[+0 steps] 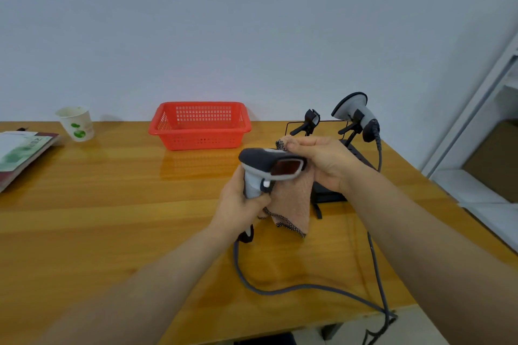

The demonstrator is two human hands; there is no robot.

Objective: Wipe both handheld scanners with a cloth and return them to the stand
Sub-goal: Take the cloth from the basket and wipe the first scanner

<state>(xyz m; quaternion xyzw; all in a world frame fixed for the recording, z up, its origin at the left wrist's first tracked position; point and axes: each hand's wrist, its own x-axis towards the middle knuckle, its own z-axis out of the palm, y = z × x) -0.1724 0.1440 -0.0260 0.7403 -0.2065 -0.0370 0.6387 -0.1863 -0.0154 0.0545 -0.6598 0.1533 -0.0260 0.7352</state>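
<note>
Scanner [269, 168] number one is up off the counter [112, 204], held between both hands in front of the person. Both forearms reach in from the near edge and meet over the middle of the wood. The left grip [238, 204] is wrapped round the pale handle from below, thumb across its front just under the trigger, so the dark head sticks out above the knuckles. The right grip [325, 161] comes in from the other side with its fingers curled, pinching a pink cloth [291, 199] against the top and back of the scanner's head; the rest of the cloth hangs down between the two grips, its dark stitched hem showing at the bottom.

The scanner's head is dark grey on top, with a reddish window in a light frame turned toward the right grip. A grey cable [280, 288] drops from below the left grip and loops across the counter toward the near edge.

Just beyond the right grip stands the black stand [308, 123], and the second scanner [356, 115] sits in its right-hand holder, head tilted up. Beyond the left grip is a red basket [200, 124]; well off to that grip's left are a paper cup [75, 123] and some booklets [19, 154].
</note>
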